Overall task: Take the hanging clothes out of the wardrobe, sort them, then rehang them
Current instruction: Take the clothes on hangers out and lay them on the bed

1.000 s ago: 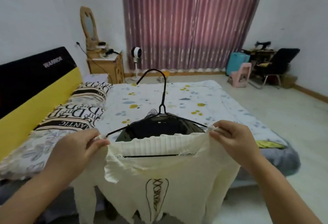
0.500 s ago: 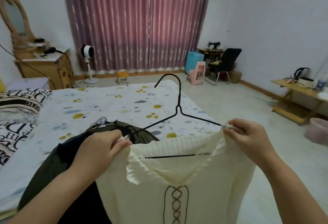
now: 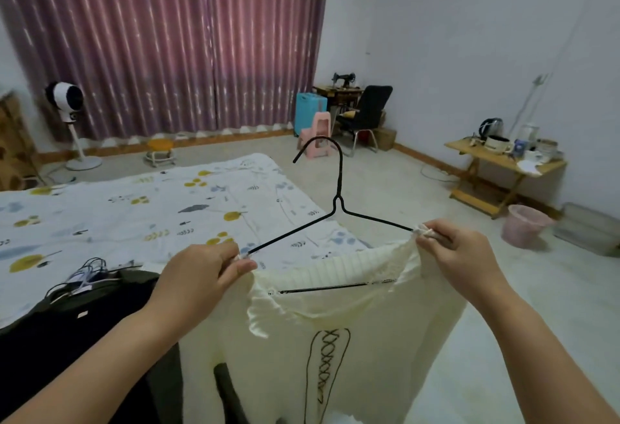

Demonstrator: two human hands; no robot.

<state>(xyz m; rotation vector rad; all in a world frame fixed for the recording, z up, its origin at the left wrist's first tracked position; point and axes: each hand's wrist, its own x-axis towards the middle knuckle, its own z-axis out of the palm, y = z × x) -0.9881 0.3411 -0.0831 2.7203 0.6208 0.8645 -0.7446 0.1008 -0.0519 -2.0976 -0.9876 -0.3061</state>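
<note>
A cream knit sweater with dark cross lacing down its front hangs on a black wire hanger, hook upright. My left hand pinches the sweater's left shoulder at the hanger's end. At the other end my right hand pinches the right shoulder. Both hold the garment in the air beside the bed. A heap of dark clothes with several wire hangers lies on the bed at lower left.
Pink curtains cover the far wall, with a standing fan at the left. A black chair, a pink stool and a blue case stand at the back. At the right are a wooden table and a pink bin.
The view has swung to the right, away from the headboard and pillows. The sweater on its hanger has moved right off the bed's middle, with both hands holding the shoulders throughout.
</note>
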